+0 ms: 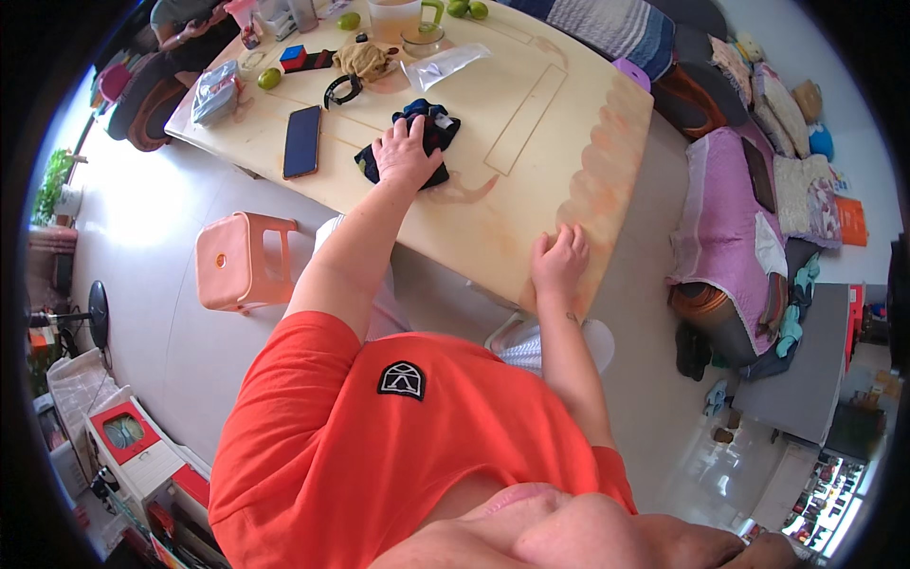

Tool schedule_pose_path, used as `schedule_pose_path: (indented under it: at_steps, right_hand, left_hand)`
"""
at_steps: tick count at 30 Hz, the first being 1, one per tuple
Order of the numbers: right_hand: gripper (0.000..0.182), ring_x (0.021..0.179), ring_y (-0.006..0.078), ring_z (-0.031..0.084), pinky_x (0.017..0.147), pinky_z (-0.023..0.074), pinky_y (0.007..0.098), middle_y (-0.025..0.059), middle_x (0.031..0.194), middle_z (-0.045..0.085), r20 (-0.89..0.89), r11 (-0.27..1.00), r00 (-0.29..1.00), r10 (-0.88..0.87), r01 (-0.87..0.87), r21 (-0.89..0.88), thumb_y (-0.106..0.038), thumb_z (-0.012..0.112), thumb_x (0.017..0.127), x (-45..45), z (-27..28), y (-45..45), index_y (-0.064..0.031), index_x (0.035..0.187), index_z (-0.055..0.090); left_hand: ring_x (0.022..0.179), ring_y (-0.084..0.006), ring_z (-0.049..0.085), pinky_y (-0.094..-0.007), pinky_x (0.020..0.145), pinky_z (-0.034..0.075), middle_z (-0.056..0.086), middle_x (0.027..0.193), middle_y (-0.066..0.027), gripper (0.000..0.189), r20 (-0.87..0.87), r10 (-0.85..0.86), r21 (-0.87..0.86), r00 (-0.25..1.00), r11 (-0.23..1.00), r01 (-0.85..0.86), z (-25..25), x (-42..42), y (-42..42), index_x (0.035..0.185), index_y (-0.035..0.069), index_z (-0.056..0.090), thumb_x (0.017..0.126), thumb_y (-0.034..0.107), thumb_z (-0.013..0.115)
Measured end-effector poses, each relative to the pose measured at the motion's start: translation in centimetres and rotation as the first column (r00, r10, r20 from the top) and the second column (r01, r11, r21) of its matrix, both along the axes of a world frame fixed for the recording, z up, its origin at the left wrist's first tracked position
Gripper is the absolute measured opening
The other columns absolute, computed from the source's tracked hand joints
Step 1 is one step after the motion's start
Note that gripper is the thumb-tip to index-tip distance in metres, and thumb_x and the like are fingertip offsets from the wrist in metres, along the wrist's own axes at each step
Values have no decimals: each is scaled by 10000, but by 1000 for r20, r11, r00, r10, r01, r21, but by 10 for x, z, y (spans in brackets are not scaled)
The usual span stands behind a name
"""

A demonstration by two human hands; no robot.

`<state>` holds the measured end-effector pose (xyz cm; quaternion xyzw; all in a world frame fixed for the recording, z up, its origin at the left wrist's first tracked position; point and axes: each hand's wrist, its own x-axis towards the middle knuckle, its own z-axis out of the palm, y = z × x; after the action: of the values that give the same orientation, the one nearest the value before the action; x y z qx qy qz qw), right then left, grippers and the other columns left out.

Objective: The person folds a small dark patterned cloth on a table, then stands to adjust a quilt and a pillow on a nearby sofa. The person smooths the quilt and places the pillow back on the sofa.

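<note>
My left hand (405,153) lies palm down on a crumpled dark cloth (434,142) on the cream table (455,227). Its thumb stands apart from the fingers; whether they grip the fabric cannot be told. My right hand (561,259) rests with loosely bent fingers near the table's right edge and holds nothing. Left of the cloth is a dark-screened smartphone (303,142). Just beyond lie a black band (343,91), a crumpled tan cloth (362,61) and a clear plastic bag (446,65).
At the table's far side stand a pitcher (394,21) and a glass bowl (422,40), with green fruit (269,78) nearby. A zipped pouch (217,92) lies far left. A pink plastic stool (242,263) stands left of the table. Another person (192,32) sits beyond the far left corner.
</note>
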<state>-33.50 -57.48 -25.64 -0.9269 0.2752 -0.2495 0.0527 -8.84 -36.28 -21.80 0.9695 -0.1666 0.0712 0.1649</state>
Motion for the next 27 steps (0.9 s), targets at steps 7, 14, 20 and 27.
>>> schedule_pose_path:
  at_steps: [7,14,20,27]
  right_hand:
    - [414,1254,428,544,1057,431,536,254,1352,580,22,1000,1000,-23,23,18,-286,651,877,0,-1,1,-9,1184,645]
    - [432,1249,436,541,1066,429,528,263,1351,575,41,1000,999,2,-1,-29,-281,656,880,-2,-6,-2,-4,1211,636]
    - [430,1222,443,548,1045,436,534,270,1352,571,17,1000,1000,11,-10,-8,-272,653,884,-3,-6,-2,-2,1219,629]
    - [427,1196,444,567,1029,443,531,274,1352,582,-4,998,1000,1,-2,-55,-269,651,888,-1,-6,0,2,1217,629]
  left_hand:
    - [1242,-321,528,-482,1054,401,545,1314,-109,744,62,-152,-7,986,988,153,-3,-46,13,1467,174,491,811,459,696]
    - [1275,-365,512,-509,1091,389,525,1399,-175,772,69,-300,-35,951,952,303,-5,-103,32,1472,149,488,790,433,714]
    - [1273,-364,504,-511,1099,372,527,1390,-177,763,67,-309,-53,949,948,313,-4,-125,39,1456,146,503,781,424,728]
    - [1258,-351,510,-495,1077,396,535,1358,-154,756,47,-362,-52,931,930,364,-1,-98,19,1442,153,513,772,426,732]
